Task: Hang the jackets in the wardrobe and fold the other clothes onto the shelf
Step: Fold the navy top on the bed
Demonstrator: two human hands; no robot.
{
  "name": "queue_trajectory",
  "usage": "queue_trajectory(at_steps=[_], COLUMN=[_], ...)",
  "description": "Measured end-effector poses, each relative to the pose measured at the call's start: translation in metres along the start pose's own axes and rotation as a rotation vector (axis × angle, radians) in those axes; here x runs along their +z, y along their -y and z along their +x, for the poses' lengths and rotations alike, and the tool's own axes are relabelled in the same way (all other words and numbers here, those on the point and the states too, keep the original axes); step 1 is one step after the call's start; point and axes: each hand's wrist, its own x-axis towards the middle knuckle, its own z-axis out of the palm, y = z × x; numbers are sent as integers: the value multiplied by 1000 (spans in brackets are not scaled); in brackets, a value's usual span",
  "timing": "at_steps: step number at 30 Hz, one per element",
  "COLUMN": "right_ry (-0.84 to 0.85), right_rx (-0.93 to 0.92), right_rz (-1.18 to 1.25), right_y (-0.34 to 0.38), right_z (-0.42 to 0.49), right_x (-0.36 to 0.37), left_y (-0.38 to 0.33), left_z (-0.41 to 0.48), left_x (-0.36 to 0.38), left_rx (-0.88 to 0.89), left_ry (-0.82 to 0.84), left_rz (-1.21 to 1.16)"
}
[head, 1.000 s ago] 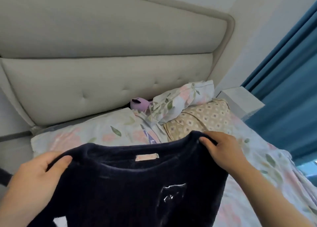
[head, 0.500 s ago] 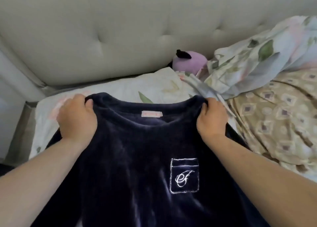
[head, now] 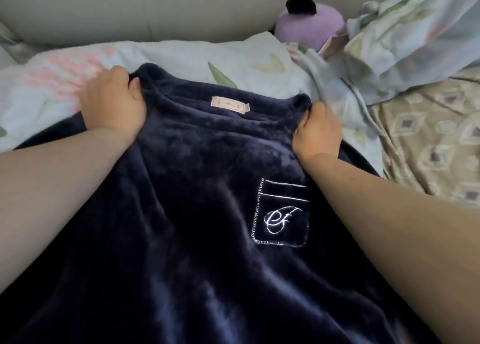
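A dark navy fleece top (head: 202,213) lies spread front-up on the bed, its neckline toward the headboard. It has a pink label inside the collar and a white-stitched chest pocket with a monogram on the right side. My left hand (head: 111,104) grips the left shoulder of the top at the collar. At the right shoulder, my right hand (head: 318,130) holds the fabric with curled fingers. Both forearms lie over the garment.
A floral pillow (head: 181,58) sits just beyond the collar, against the padded cream headboard (head: 130,6). A purple plush toy (head: 309,26) rests by the headboard. A rumpled floral pillowcase (head: 405,39) and a beige patterned pillow (head: 428,141) lie to the right.
The top has come down from being held up in the air to lying flat on the bed. My view has tilted down and moved closer; both hands kept hold of the shoulders.
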Motion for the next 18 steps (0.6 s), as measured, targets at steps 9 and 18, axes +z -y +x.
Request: queue_trajectory(at_steps=[9, 18], right_ry=[90, 164], right_rx=[-189, -18], right_rz=[248, 311], right_y=[-53, -133], right_z=[-159, -392], right_x=[-124, -177], left_y=[19, 107], left_z=[-115, -392], left_x=[-136, -188], left_rx=[180, -92], left_ry=[-84, 271], left_rz=[-488, -400])
